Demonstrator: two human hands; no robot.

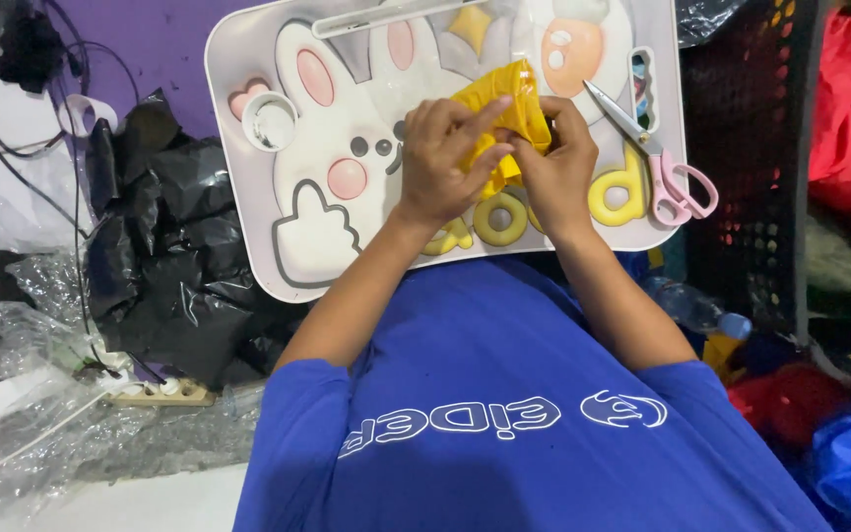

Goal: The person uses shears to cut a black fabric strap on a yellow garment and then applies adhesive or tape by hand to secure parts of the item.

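black bags (174,246): crumpled heap of black plastic off to the left of the tray, with clear wrap and cables around it. Not touched by anything.

lap tray (248,197): white tray with a cartoon rabbit print and chunky yellow letters, sitting across the lap over the blue shirt (504,414). It's the work surface here.

left hand (442,163): fingers curled round the left side of the yellow fabric (512,103), thumb and forefinger pinched on it, the index lying along the top edge. Closed on the cloth, not slack.

yellow fabric: small bunched piece held between both hands just above the middle of the tray, over the rabbit's face. It looks like thin, slippery stuff, though I can't tell if it's a folded sheet or a little bag.

how I'd do it: looks like folding or tucking, so my guess is short pinches close to the fold line work best — keep both thumbs near each other so the slick cloth doesn't spring back, and press it down on the tray to set the crease.

right hand (556,167): fingers bent tight on the right side of the fabric, fingertips tucked in under it; gripping, touching the left hand.

scissors (657,163): pink-handled pair lying on the tray's right side, just beside the right hand but not held — blades pointing up-left.

black crate (751,167): mesh-sided, right of the tray, red cloth beyond it.
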